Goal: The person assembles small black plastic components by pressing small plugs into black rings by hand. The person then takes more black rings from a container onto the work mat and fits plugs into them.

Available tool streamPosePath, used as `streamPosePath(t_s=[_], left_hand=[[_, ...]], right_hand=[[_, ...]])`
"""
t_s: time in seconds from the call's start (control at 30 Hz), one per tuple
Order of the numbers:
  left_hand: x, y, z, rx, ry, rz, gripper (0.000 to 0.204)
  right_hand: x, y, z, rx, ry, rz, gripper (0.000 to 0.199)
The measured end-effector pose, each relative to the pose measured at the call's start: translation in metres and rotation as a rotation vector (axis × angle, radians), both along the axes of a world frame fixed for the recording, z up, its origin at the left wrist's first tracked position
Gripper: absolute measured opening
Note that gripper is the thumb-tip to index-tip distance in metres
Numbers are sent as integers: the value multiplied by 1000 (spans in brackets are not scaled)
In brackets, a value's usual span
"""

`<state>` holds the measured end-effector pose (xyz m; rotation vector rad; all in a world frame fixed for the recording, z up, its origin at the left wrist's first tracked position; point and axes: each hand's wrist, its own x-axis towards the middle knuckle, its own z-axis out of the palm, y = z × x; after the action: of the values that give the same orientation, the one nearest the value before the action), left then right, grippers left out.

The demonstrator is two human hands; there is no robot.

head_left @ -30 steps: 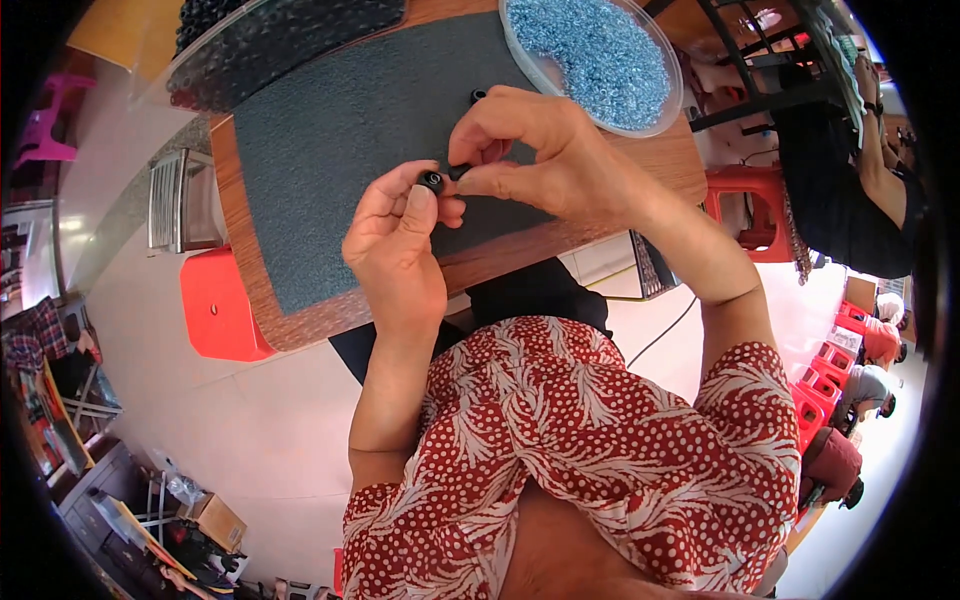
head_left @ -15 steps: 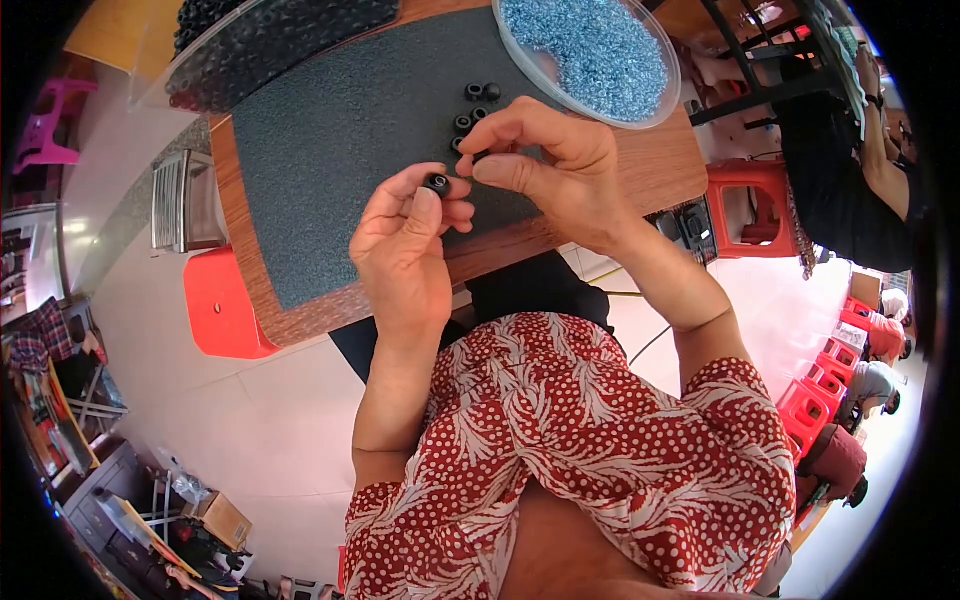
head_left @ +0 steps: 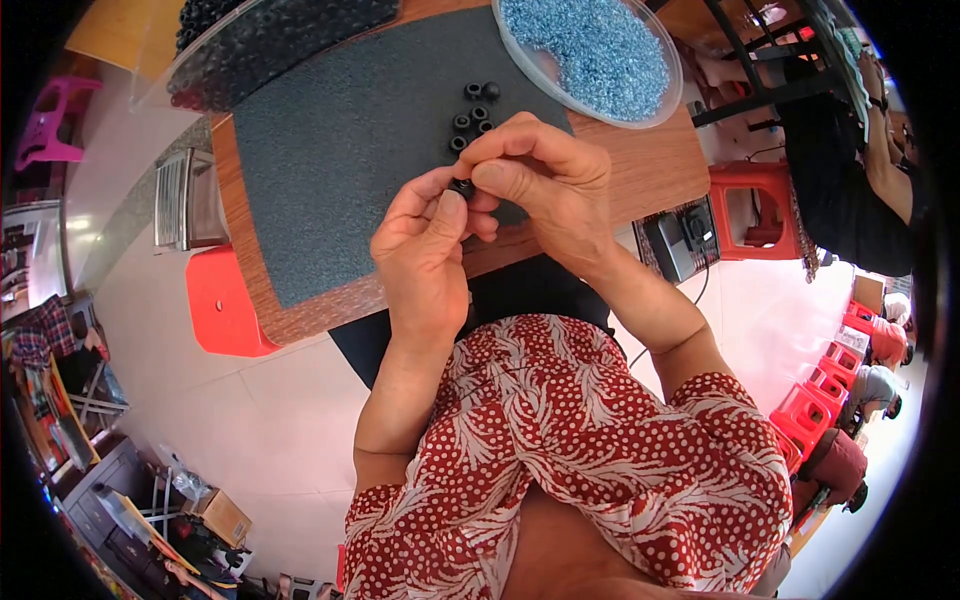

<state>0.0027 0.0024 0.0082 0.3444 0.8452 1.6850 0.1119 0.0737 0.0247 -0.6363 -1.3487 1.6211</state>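
Between the thumb and fingers of my left hand (head_left: 425, 245) is a small black ring-shaped part (head_left: 461, 188), mostly covered by the fingertips. My right hand (head_left: 560, 190) meets it from the right, thumb and forefinger pinched at the part's upper edge. Whatever sits in that pinch is too small or hidden to name. Just beyond the hands, several loose black ring-shaped parts (head_left: 461, 121) lie on a dark grey mat (head_left: 340, 150). A round clear tub (head_left: 677, 95) at the far right holds many tiny light-blue pieces.
A clear bin (head_left: 150, 90) full of black parts stands at the far left of the wooden table (head_left: 655, 165). Red stools (head_left: 225, 310) flank the table. A black device with a cable (head_left: 680, 240) sits beyond my right forearm. Other people are at the right.
My left hand has moved right, bringing the black part up to my right fingertips. The two hands, apart before, now meet at it.
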Motion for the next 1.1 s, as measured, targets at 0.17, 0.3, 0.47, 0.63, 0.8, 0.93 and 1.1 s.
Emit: streamPosePath(t_s=[0.17, 0.3, 0.47, 0.63, 0.8, 0.93, 1.1], left_hand=[[5, 0, -3, 5, -21, -13, 22], [8, 2, 1, 11, -10, 9, 21], [9, -1, 3, 4, -10, 13, 21], [9, -4, -2, 33, 38, 1, 22], [10, -3, 1, 30, 54, 1, 24], [10, -5, -1, 10, 97, 0, 23], [7, -3, 2, 21, 270, 30, 21]], right_hand=[[-5, -6, -4, -19, 17, -82, 9], [-5, -12, -5, -114, 53, -64, 10], [1, -14, -3, -86, 28, -53, 13], [7, -11, -7, 192, -178, -95, 17], [13, -1, -11, 198, -161, -104, 17], [14, 0, -7, 269, -237, -122, 14], [23, 15, -1, 366, -273, -47, 13]])
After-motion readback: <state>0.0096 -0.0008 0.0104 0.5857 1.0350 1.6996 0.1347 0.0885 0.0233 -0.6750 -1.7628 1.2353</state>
